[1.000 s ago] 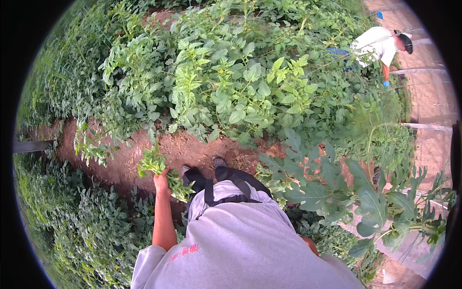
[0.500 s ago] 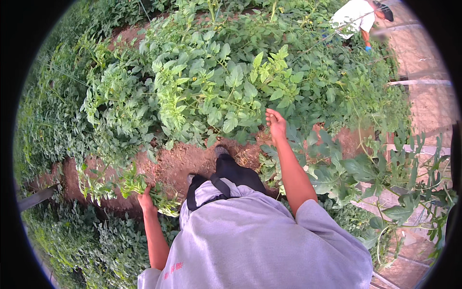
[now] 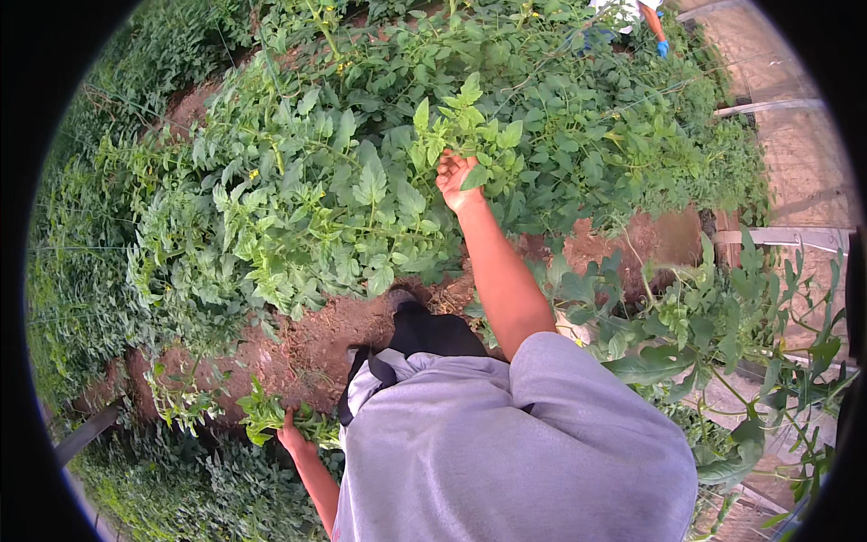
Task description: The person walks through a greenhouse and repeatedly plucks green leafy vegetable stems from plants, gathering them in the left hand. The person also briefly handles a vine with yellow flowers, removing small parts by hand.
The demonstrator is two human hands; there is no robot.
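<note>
My right hand point(image 3: 458, 183) reaches out over the row of tomato plants point(image 3: 361, 194). Its fingers are curled in at a light green tomato shoot point(image 3: 465, 122) that stands above the darker leaves; a leaf covers part of the hand. Low on the left, my left hand point(image 3: 294, 437) is closed around a bunch of leafy green shoots point(image 3: 262, 412), which stick out on both sides of it. The stems inside that grip are hidden.
Bare soil point(image 3: 316, 348) runs between two plant rows, with my shoe point(image 3: 402, 296) on it. Lobed-leaf vines point(image 3: 664, 361) climb at the right beside a paved path point(image 3: 795, 172). A co-worker's blue-gloved hand point(image 3: 663, 48) shows at the far right. Thin strings cross the plants.
My right hand has moved forward and left, up to the light green shoot, and closed there. The left hand still holds its bunch. The view has shifted, and the co-worker is mostly out of it.
</note>
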